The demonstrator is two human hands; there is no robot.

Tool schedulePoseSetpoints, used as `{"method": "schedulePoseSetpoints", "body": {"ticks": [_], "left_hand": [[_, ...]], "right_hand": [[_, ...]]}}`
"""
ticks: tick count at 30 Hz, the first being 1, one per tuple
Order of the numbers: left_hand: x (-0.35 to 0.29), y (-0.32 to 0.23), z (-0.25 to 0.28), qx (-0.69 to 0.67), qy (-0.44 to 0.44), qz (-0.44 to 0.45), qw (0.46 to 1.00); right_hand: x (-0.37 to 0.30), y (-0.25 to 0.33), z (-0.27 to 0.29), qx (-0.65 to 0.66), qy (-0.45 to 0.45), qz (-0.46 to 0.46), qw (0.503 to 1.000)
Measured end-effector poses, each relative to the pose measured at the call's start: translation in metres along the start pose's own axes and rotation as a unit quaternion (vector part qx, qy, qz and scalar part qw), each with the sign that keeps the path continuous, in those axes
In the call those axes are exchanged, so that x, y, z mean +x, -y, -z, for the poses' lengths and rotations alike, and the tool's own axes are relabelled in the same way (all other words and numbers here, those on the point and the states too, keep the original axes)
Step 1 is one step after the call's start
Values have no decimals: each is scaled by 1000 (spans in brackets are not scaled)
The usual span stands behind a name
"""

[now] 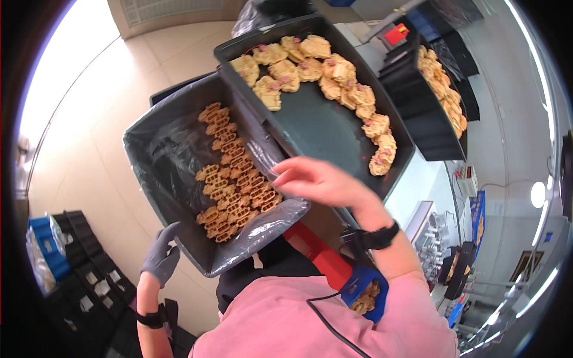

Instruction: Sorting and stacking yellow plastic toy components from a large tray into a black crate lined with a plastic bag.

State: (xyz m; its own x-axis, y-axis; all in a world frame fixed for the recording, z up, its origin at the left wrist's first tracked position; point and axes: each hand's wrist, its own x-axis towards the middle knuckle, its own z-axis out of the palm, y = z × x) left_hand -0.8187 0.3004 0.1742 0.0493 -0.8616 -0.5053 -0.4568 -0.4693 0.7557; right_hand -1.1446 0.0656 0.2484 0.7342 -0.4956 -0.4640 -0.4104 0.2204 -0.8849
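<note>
My left hand [161, 253], in a grey glove, is at the near left corner of a grey bin [158, 191] lined with clear plastic. Its fingertips meet or nearly meet the outer wall, thumb apart. Inside the bin, brown waffle-like pieces [236, 194] with slotted holes stand in packed rows. My bare right hand [313, 182] hovers over the bin's right edge, fingers extended and slightly blurred, with nothing visible in them. Just beyond it, a large black tray [316, 128] holds pale yellow lumpy pieces [340, 71] with pink spots, along its far and right sides.
A tilted black crate [400, 89] of similar yellow pieces stands at the right, near a small red object [396, 34]. By my body are a red box [322, 256] and a blue container [358, 286]. Dark crates [83, 280] sit at the lower left on the floor.
</note>
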Motion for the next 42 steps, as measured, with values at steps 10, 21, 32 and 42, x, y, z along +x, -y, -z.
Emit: {"method": "schedulePoseSetpoints", "body": {"ticks": [10, 21, 32, 42], "left_hand": [[38, -122, -68, -214, -6, -89, 973], [123, -262, -211, -656, 176, 114, 725], [106, -206, -195, -677, 181, 116, 704], [96, -199, -190, -739, 170, 68, 648]], "right_hand": [[-115, -165, 227, -341, -471, -284, 762], [-123, -40, 79, -263, -165, 42, 950], [-109, -136, 187, -308, -122, -248, 910], [-100, -23, 114, -178, -104, -95, 974]]}}
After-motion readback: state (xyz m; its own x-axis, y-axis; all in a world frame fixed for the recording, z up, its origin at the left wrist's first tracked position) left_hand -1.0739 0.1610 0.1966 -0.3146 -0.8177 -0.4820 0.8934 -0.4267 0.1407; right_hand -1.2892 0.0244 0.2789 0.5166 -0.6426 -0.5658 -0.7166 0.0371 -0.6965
